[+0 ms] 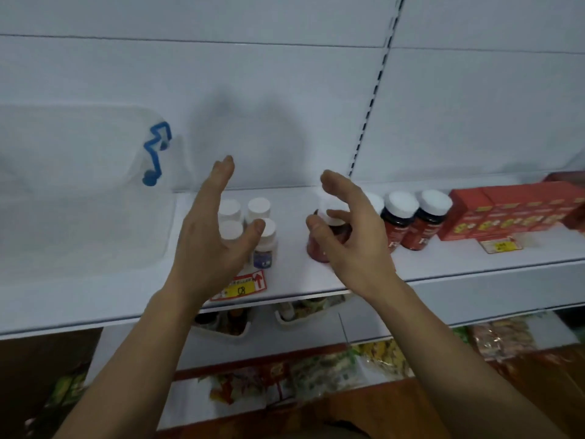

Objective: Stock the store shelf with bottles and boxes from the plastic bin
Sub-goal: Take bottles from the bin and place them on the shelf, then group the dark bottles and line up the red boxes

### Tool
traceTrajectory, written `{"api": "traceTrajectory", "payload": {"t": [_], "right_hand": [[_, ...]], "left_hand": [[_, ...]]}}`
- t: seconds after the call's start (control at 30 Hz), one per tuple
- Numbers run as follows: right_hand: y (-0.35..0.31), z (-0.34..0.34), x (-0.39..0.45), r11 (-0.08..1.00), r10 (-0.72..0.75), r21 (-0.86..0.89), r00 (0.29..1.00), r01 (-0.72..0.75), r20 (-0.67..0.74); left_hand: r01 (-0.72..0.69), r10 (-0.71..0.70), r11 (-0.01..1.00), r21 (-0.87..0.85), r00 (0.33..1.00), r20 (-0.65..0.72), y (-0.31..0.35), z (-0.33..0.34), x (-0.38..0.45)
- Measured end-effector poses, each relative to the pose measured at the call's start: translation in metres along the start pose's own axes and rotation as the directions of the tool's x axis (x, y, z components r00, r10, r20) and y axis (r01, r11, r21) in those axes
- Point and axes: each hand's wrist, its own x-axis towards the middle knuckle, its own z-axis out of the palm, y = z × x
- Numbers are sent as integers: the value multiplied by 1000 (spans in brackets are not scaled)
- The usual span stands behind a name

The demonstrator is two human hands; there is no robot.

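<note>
On the white shelf [443, 274] stand several small white-capped bottles [264, 245]. My left hand [209, 242] hovers in front of them with fingers straight and thumb spread, holding nothing. A dark red bottle [316, 250] with a white cap stands to their right. My right hand [351, 236] is close in front of it, fingers loosely curved around the cap area without a clear grip. More dark white-capped bottles [395, 223] stand in a row further right, then red boxes [506, 210]. The clear plastic bin [79, 201] sits on the shelf at the left.
The bin has a blue clasp [156, 153] on its right end. Price tags [240, 288] lie on the shelf's front edge. Lower shelves hold white trays and packaged goods [316, 375]. An upright slotted rail [370, 106] divides the back panel.
</note>
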Motion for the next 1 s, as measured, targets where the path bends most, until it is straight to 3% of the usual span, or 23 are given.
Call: {"api": "traceTrajectory", "payload": {"t": [0.13,0.27,0.33,0.43,0.5,0.6,0.7,1.0], "right_hand": [[18,-55,-5,997,-54,-62,982,44,-181],[47,-117,-4,970,-82,-242,975,30,-207],[61,-147,10,935,-80,-354,988,29,-131],[82,-185,40,846,-17,-526,992,83,129],[93,-201,60,784,115,-610,937,118,329],[108,-211,80,719,276,-666,799,197,534],[115,-218,93,755,284,-615,730,229,622],[119,-225,149,801,14,-472,776,368,630]], "left_hand": [[-74,77,994,-76,997,33,28,34,7],[-82,89,995,-53,985,146,50,61,19],[-63,58,998,10,966,251,54,68,32],[-95,31,985,141,916,400,56,78,52],[-115,19,975,188,893,449,58,85,62],[-113,3,975,190,866,500,58,94,67],[-118,-17,964,238,867,498,53,97,70],[-45,-71,952,303,930,359,59,93,121]]}}
